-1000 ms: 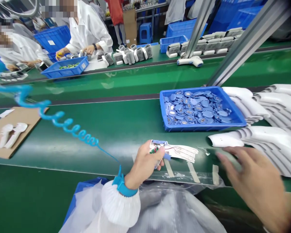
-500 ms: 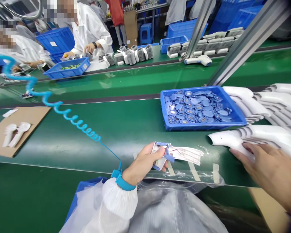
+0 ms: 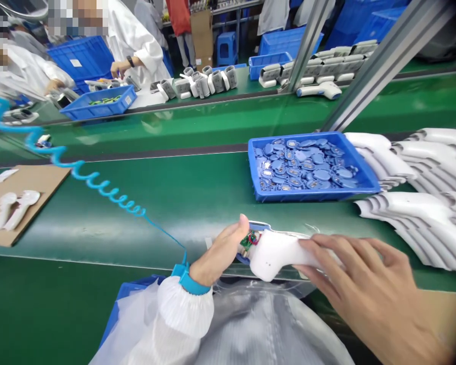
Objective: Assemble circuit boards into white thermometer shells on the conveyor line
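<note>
My left hand [image 3: 222,251], with a blue strap at its wrist, grips a device half [image 3: 251,239] whose green circuit board, wires and blue edging show. Its handle is mostly covered. In my right hand [image 3: 368,274] is a smooth white plastic shell half [image 3: 277,253], shaped like a pistol-grip casing. My fingers are closed round the narrow handle end. The shell's wide end lies over part of the device half; whether the two touch I cannot tell.
A blue tray [image 3: 253,177] of blue oval parts sits beyond my hands. White shells [image 3: 421,213] are stacked at the right. Cardboard [image 3: 47,185] with two white pieces lies left. A coiled blue cord [image 3: 110,190] runs to my wrist strap. A metal post [image 3: 380,66] slants across the right.
My right hand has taken a white shell half from the stack and brought it left, over the device half. My left hand stays nearly in place, its thumb now raised.
</note>
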`<state>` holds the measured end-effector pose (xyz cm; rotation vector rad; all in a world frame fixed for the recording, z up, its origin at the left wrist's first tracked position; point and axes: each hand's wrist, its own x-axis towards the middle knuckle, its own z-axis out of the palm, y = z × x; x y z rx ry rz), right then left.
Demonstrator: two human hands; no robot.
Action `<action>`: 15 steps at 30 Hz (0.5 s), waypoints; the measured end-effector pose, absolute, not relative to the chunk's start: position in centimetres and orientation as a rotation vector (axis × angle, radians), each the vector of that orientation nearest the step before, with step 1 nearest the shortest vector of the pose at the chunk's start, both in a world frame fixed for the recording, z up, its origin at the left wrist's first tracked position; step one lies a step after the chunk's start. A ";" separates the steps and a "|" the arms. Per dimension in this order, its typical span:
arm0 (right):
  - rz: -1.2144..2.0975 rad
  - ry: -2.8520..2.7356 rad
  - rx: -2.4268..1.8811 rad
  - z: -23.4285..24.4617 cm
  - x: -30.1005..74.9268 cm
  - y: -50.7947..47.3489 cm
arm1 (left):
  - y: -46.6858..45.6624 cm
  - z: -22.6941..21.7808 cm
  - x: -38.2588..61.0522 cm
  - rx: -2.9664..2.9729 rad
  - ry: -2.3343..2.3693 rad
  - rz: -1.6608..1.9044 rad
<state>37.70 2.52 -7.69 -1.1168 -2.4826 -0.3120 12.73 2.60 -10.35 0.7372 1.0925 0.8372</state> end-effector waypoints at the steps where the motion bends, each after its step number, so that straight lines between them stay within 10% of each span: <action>1: -0.359 -2.511 -1.077 -7.5 37.2 2.6 | 2.6 -10.2 12.6 0.752 1.076 0.852; 15: 1.845 -1.015 -1.532 -6.7 31.3 0.7 | 1.7 -9.7 14.5 1.040 1.229 0.926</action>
